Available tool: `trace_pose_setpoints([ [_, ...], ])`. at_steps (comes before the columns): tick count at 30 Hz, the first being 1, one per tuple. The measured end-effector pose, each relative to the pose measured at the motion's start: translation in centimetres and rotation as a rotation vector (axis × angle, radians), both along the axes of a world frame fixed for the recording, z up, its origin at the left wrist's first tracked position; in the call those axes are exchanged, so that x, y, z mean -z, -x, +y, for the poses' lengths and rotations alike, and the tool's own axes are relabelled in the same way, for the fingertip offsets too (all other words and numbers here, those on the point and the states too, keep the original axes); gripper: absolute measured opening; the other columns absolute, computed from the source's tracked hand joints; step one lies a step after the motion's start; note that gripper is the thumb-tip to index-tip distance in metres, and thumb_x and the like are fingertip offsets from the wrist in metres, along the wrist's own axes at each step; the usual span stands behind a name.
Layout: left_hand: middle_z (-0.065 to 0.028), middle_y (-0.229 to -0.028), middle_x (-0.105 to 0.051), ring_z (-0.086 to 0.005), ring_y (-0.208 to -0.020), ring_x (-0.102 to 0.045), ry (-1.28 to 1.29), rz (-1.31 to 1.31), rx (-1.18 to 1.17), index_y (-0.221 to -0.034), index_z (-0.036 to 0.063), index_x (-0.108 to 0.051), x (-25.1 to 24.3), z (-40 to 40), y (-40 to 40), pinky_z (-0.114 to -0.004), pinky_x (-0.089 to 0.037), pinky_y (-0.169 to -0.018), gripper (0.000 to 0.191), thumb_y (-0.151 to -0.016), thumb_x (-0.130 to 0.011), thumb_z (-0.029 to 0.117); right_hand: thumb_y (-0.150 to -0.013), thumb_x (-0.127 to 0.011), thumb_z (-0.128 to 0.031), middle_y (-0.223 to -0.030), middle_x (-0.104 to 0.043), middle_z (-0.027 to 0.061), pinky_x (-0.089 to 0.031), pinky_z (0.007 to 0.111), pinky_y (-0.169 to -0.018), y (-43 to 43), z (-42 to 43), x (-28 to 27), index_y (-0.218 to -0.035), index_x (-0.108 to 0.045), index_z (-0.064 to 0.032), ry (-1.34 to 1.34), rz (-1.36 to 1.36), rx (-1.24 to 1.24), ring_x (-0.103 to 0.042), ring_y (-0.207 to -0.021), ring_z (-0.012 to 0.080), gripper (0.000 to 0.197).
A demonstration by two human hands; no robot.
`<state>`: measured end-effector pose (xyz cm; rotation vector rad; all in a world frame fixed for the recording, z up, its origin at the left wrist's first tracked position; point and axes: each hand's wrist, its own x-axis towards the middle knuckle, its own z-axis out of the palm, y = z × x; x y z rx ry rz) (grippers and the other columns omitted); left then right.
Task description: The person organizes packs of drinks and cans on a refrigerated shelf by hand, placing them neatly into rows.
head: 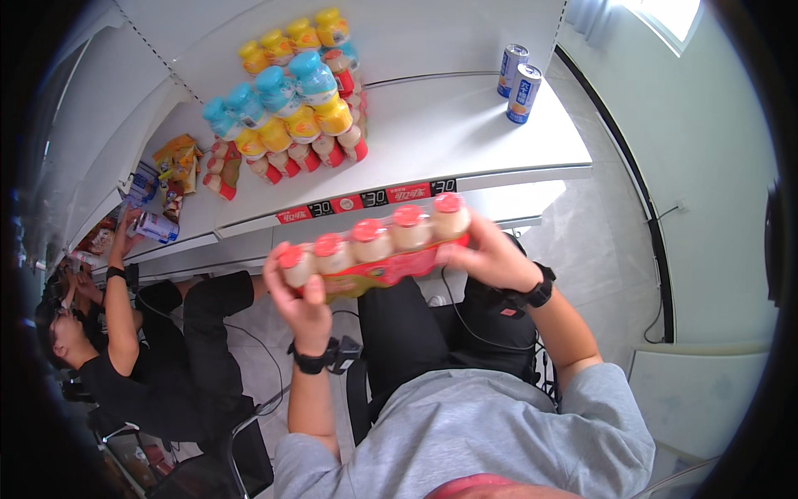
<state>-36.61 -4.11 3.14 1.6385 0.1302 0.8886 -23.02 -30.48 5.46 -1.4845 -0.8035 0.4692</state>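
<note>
A shrink-wrapped pack of several small drink bottles with red caps (pixel 380 249) is held up in front of the white shelf. My left hand (pixel 305 305) grips one end of it, my right hand (pixel 489 252) the other. Beyond it, stacked multipacks of bottles stand on the shelf: a blue-topped pack (pixel 274 90) lies over a yellow pack (pixel 290 128), which rests on red-labelled bottles (pixel 305 156). More yellow-capped bottles (pixel 296 38) are behind. A smaller red-labelled pack (pixel 222 168) leans just left of the stack.
Two blue-and-white cans (pixel 522 93) stand near the right end of the shelf (pixel 436 131). Price tags (pixel 374 198) line its front edge. Snack bags (pixel 177 165) lie at the left. A person in black (pixel 168 374) sits at the left, one hand by a can (pixel 156 227).
</note>
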Motion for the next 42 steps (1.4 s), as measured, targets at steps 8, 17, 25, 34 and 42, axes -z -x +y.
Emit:
trace_pose_setpoints([
  [8, -0.0146, -0.139, -0.060, -0.0211, -0.118, -0.062, 0.092, 0.117, 0.270, -0.142, 0.0008, -0.046, 6.1, -4.0, -5.5, -0.034, -0.049, -0.100, 0.047, -0.102, -0.064, 0.014, -0.102, -0.064, -0.015, -0.122, -0.065, 0.0056, -0.053, 0.031, -0.094, -5.5, -6.3, 0.8, -0.137, -0.053, -0.0012, -0.252, 0.016, 0.441, -0.064, -0.109, 0.0123, 0.039],
  [17, -0.0099, -0.100, -0.068, -0.0201, -0.078, -0.068, -0.381, 0.536, -0.028, -0.110, 0.0019, -0.063, 23.3, -2.9, -3.6, -0.033, -0.054, -0.071, 0.018, -0.096, -0.067, 0.012, -0.104, -0.065, -0.021, -0.121, -0.066, 0.0072, -0.055, 0.030, -0.093, -16.1, 2.6, 0.5, -0.136, -0.053, -0.0024, -0.558, -0.027, 0.612, -0.064, -0.109, 0.0141, 0.040],
  [25, -0.0010, -0.081, -0.065, -0.0092, -0.067, -0.060, -0.036, 0.473, -0.106, -0.102, 0.0016, -0.064, 24.7, -2.7, -4.1, -0.026, -0.049, -0.063, 0.006, -0.097, -0.064, 0.005, -0.104, -0.065, -0.023, -0.121, -0.065, 0.0059, -0.056, 0.031, -0.092, -19.9, 8.5, 1.1, -0.133, -0.052, -0.0036, -0.528, -0.010, 0.487, -0.065, -0.108, 0.0132, 0.038],
  [34, -0.0059, -0.081, -0.066, -0.0197, -0.063, -0.062, -0.072, 0.480, -0.136, -0.093, 0.0049, -0.067, 25.1, -3.0, -5.1, -0.034, -0.052, -0.064, 0.008, -0.086, -0.068, 0.006, -0.101, -0.069, -0.024, -0.119, -0.066, 0.0056, -0.057, 0.033, -0.091, -22.1, 13.2, 1.6, -0.133, -0.054, -0.0021, -0.537, 0.015, 0.387, -0.065, -0.106, 0.0137, 0.041],
  [42, -0.0052, -0.083, -0.067, -0.0205, -0.063, -0.063, -0.105, 0.525, -0.146, -0.093, 0.0061, -0.067, 24.8, -3.2, -5.5, -0.035, -0.051, -0.063, 0.007, -0.086, -0.068, 0.008, -0.100, -0.071, -0.025, -0.119, -0.066, 0.0058, -0.054, 0.032, -0.096, -22.6, 15.7, 2.1, -0.133, -0.054, -0.0004, -0.458, -0.005, 0.359, -0.064, -0.110, 0.0140, 0.044],
])
